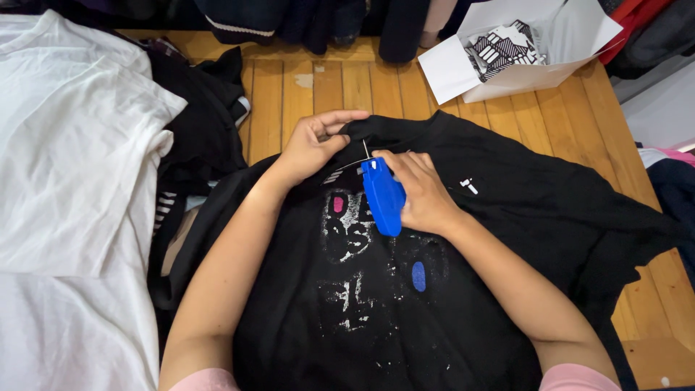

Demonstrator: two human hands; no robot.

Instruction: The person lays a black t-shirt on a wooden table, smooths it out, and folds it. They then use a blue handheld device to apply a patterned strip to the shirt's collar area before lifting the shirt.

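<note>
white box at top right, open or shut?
Open. The white box has its flaps spread outward, and black-and-white tags show inside it.

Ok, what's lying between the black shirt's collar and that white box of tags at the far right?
Only bare wooden table shows between the black shirt collar and the white box in the head view; nothing lies on that stretch.

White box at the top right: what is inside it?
The open white box holds a heap of black-and-white patterned tags. Its raised flaps and the heap itself hide the bottom and anything lying beneath.
</note>
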